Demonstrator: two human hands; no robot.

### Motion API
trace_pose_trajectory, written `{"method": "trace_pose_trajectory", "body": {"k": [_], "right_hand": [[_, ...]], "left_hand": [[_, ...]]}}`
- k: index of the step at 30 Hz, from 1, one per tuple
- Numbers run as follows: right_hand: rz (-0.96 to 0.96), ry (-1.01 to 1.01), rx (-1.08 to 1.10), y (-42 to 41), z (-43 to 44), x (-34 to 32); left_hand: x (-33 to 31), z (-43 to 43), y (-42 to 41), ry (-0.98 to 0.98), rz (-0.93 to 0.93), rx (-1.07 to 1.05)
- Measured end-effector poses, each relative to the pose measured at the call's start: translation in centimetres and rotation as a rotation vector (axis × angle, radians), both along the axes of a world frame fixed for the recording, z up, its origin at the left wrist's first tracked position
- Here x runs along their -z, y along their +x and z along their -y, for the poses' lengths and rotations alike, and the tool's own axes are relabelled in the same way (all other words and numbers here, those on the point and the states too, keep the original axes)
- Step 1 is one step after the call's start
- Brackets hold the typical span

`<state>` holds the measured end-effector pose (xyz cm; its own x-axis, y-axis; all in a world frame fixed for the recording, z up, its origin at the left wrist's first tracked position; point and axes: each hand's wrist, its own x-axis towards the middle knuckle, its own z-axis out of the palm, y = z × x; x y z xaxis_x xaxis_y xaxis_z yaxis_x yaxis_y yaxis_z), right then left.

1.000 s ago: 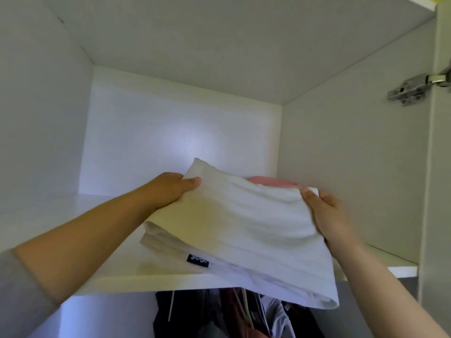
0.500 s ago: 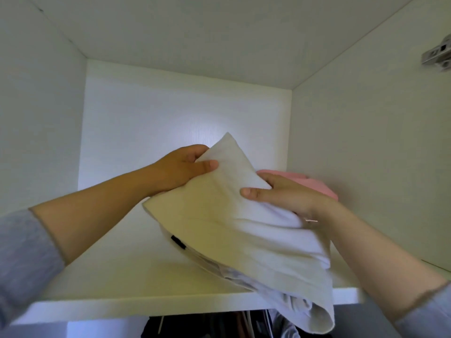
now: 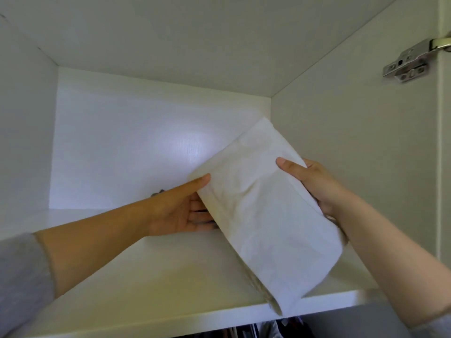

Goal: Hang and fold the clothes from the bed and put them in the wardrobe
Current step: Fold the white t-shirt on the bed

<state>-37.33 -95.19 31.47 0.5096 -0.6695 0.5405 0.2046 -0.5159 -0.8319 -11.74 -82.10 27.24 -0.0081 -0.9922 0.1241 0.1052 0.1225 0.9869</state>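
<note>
Both your left hand (image 3: 180,211) and right hand (image 3: 317,186) grip the folded white cloth (image 3: 263,215), tilted over the shelf (image 3: 146,276). Lower it flat, rightward; anything beneath seems hidden.

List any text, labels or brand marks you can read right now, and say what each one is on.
None can be read in the head view.
Folded white garment, held between the left hand and right hand: no tag or print shows.
Metal door hinge: no legible stamp.
White shelf: no markings.
Hanging clothes below the shelf: too dark and cropped to tell.
</note>
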Motion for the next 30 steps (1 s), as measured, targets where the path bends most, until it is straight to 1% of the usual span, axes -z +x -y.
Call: {"method": "trace_pose_trajectory", "body": {"k": [2,6,9,14,19,23,25,28,30], "right_hand": [[0.026,-0.008,0.023,-0.5,0.3,-0.7],[0.063,0.001,0.085,-1.3,1.4,-1.4],[0.035,-0.015,0.165,-1.8,2.8,-2.1],[-0.011,-0.067,0.292,-1.8,6.2,-3.5],[-0.026,-0.052,0.370,-1.4,10.1,-5.2],[-0.044,-0.008,0.423,-0.8,13.4,-7.0],[-0.116,-0.016,0.490,-0.1,15.3,-6.9],[-0.406,-0.163,0.636,1.9,17.4,-6.0],[-0.500,-0.264,0.646,2.9,17.8,-6.3]], "left_hand": [[-0.9,1.3,-1.7,-0.038,-0.026,-0.020],[-3.2,3.8,-4.5,-0.217,0.015,-0.192],[-4.7,5.6,-5.1,-0.317,0.032,-0.317],[-5.6,9.9,-5.7,-0.381,0.070,-0.472],[-7.4,14.9,-5.9,-0.469,0.228,-0.676],[-8.8,18.7,-5.6,-0.490,0.274,-0.728],[-8.6,20.7,-4.9,-0.438,0.314,-0.796],[-7.6,23.4,-3.7,-0.306,0.572,-0.977],[-7.1,25.0,-3.2,-0.273,0.690,-0.993]]}}
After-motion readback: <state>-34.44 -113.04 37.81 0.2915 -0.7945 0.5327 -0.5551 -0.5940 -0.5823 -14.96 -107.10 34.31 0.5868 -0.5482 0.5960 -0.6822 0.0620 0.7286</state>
